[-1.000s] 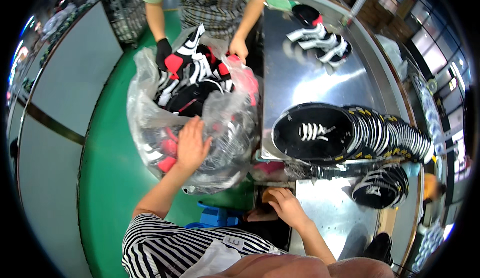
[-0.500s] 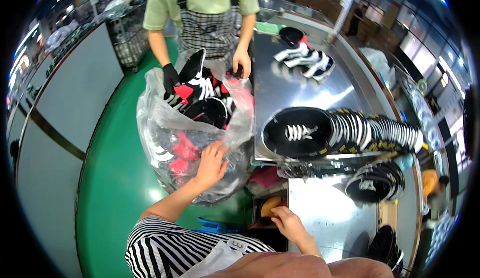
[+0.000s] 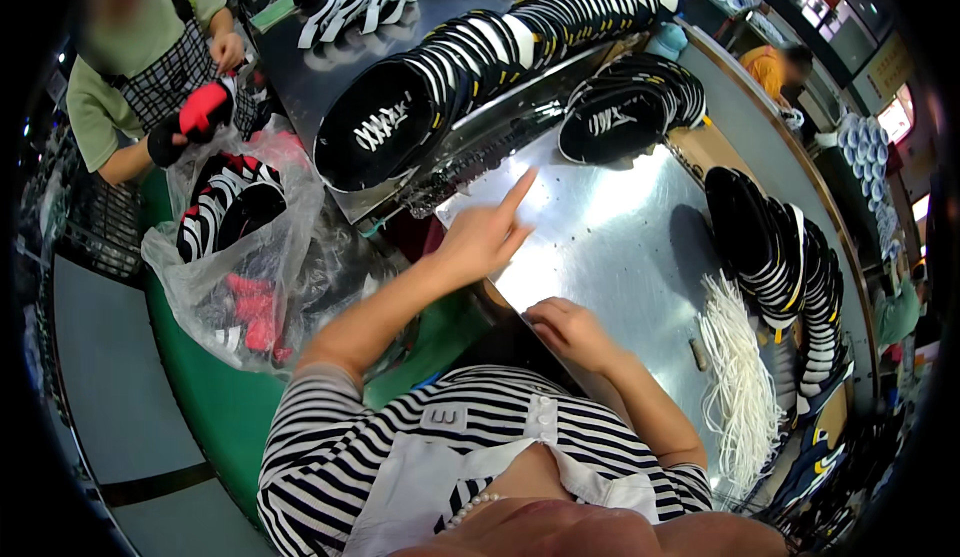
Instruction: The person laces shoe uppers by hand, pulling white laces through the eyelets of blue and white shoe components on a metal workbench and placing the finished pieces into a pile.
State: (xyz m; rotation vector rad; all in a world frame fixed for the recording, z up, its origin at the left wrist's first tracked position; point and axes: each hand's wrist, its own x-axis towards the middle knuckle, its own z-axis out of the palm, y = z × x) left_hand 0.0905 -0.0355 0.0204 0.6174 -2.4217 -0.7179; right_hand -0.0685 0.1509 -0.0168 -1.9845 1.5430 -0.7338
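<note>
My left hand (image 3: 485, 237) hovers over the near left part of the metal worktop (image 3: 610, 257), index finger stretched out, nothing in it. At the worktop's near edge rests my right hand (image 3: 572, 332), empty, with loosely bent fingers. Beyond my left hand a long row of nested black-and-white shoe uppers (image 3: 385, 122) lies on a higher metal table (image 3: 300, 82). A shorter nested stack of uppers (image 3: 620, 122) sits at the worktop's far side. Further right are another row of uppers (image 3: 755, 242) and a bundle of white shoelaces (image 3: 735, 387).
At the left, a co-worker (image 3: 165, 67) holds a red-and-black shoe upper (image 3: 207, 109) above a clear plastic bag (image 3: 300, 287) of uppers. A few striped uppers (image 3: 360, 7) lie on the far table. Grey partition panels (image 3: 110, 357) border the green floor (image 3: 200, 397).
My view has swung to the right, bringing the laces and right-hand row into sight. My left hand has left the plastic bag and moved over the worktop. The co-worker has lifted a red-and-black upper.
</note>
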